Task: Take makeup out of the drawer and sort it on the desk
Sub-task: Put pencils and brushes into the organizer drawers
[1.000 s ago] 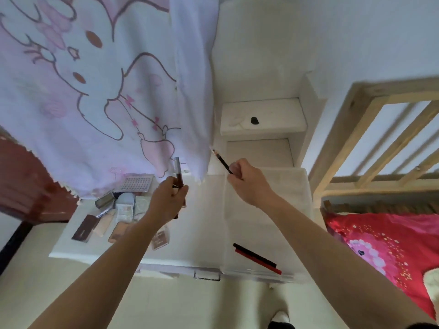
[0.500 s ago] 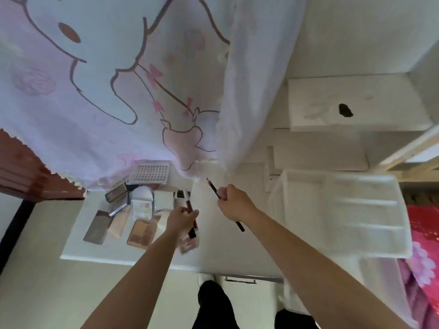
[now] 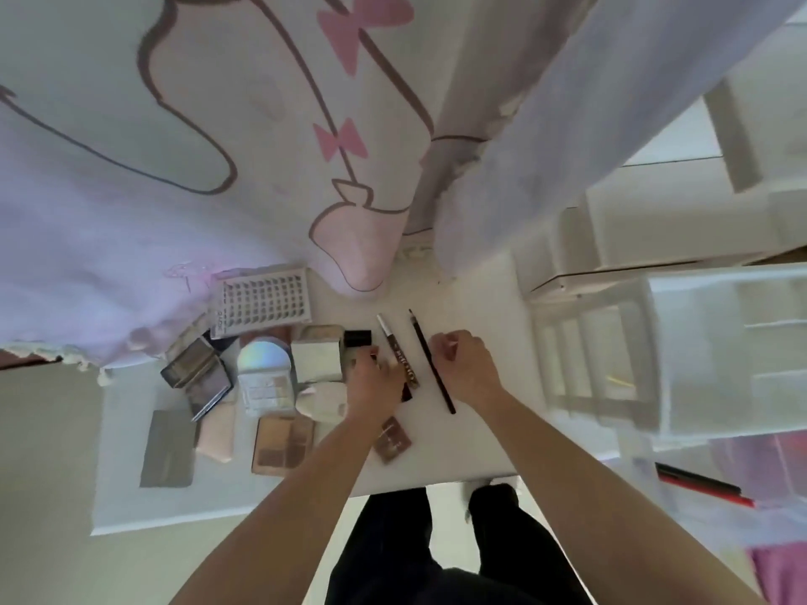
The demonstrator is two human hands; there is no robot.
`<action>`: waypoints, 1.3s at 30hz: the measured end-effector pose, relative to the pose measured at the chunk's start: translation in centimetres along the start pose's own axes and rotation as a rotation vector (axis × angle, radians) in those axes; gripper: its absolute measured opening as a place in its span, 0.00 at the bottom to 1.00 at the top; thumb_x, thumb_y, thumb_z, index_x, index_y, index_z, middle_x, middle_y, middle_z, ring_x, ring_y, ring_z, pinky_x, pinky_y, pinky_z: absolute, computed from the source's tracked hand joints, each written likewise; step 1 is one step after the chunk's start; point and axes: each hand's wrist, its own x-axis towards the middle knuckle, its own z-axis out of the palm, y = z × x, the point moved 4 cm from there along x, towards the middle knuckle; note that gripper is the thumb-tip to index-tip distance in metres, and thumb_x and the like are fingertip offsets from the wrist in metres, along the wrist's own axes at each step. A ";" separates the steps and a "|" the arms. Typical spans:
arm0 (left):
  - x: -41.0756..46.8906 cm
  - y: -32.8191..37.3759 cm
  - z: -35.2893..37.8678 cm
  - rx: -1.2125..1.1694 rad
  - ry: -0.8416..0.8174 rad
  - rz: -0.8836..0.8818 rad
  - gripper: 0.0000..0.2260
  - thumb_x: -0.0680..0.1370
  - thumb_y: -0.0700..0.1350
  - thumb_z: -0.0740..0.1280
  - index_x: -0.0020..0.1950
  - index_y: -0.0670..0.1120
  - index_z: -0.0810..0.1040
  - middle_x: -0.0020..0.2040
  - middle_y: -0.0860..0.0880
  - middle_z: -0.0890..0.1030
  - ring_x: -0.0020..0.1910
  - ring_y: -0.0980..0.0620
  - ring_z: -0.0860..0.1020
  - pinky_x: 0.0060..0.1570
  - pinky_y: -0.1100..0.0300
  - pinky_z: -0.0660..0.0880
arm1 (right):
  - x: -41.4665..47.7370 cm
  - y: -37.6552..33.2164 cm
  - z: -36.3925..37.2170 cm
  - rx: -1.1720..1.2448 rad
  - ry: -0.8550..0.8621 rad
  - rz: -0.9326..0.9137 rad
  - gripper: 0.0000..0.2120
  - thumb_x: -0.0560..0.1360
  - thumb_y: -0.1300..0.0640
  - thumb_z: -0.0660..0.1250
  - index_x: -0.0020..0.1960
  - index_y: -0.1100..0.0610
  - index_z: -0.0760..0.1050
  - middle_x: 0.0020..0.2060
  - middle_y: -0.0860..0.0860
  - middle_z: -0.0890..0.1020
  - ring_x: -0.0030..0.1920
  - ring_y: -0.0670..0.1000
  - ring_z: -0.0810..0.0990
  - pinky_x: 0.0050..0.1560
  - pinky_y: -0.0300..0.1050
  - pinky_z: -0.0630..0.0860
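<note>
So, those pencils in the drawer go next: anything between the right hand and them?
Nothing visible: the red and black pencils lie in the drawer, right of the right hand, past the desk edge.

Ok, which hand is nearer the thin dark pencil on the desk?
Right. The right hand sits directly beside the thin dark pencil, on its right; contact is unclear. The left hand is further left, beyond the brown pen.

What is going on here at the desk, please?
A person is sorting makeup on the desk. The left hand is at a brown pen, the right hand beside a dark pencil; both lie side by side. Palettes and compacts are clustered to the left. Two more pencils lie in the clear drawer.
</note>
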 end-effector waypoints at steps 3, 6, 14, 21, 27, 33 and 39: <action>0.1 -0.2 -0.7 0.050 0.022 0.043 0.21 0.78 0.49 0.65 0.69 0.44 0.68 0.63 0.42 0.75 0.58 0.40 0.76 0.58 0.50 0.73 | -0.5 0.0 -0.4 0.014 0.005 0.065 0.28 0.78 0.38 0.61 0.70 0.56 0.69 0.63 0.54 0.76 0.62 0.55 0.77 0.62 0.49 0.74; -0.3 0.6 -1.3 0.032 -0.013 0.015 0.24 0.80 0.55 0.59 0.72 0.45 0.67 0.67 0.43 0.74 0.62 0.40 0.74 0.62 0.47 0.72 | -1.2 -0.1 -1.5 0.001 -0.023 0.057 0.32 0.76 0.36 0.64 0.73 0.55 0.67 0.65 0.54 0.73 0.64 0.55 0.75 0.66 0.50 0.71; -4.3 4.8 -5.3 0.052 0.115 0.170 0.18 0.84 0.53 0.53 0.47 0.42 0.76 0.45 0.45 0.79 0.52 0.41 0.78 0.50 0.52 0.73 | -3.6 -1.1 -6.5 0.052 0.006 -0.090 0.17 0.81 0.49 0.63 0.68 0.53 0.72 0.59 0.51 0.79 0.59 0.51 0.77 0.62 0.46 0.73; -12.1 11.3 -6.4 0.049 0.295 0.483 0.20 0.85 0.56 0.51 0.69 0.47 0.72 0.55 0.51 0.76 0.56 0.49 0.74 0.54 0.56 0.65 | -8.4 -3.1 -15.4 0.479 0.023 -0.361 0.10 0.81 0.50 0.64 0.60 0.50 0.77 0.50 0.49 0.83 0.50 0.51 0.84 0.54 0.48 0.79; -17.9 16.1 0.3 0.149 0.240 0.770 0.31 0.80 0.67 0.45 0.78 0.51 0.59 0.79 0.49 0.57 0.77 0.49 0.57 0.70 0.52 0.59 | -13.2 0.6 -25.4 0.663 0.178 -0.495 0.07 0.82 0.55 0.63 0.56 0.49 0.78 0.48 0.51 0.84 0.43 0.47 0.84 0.44 0.43 0.80; -22.5 16.6 10.6 0.479 0.203 1.026 0.32 0.79 0.68 0.42 0.81 0.55 0.50 0.82 0.54 0.44 0.80 0.53 0.43 0.77 0.52 0.47 | -16.2 10.4 -29.8 0.738 0.213 -0.392 0.07 0.82 0.58 0.63 0.51 0.56 0.80 0.40 0.54 0.84 0.37 0.51 0.82 0.34 0.43 0.78; -22.7 14.7 16.9 0.869 0.216 0.995 0.27 0.83 0.61 0.42 0.79 0.54 0.58 0.81 0.52 0.41 0.76 0.48 0.27 0.78 0.44 0.48 | -17.5 18.6 -29.6 0.526 -0.036 -0.279 0.08 0.79 0.62 0.64 0.45 0.60 0.81 0.38 0.55 0.84 0.35 0.50 0.82 0.36 0.43 0.78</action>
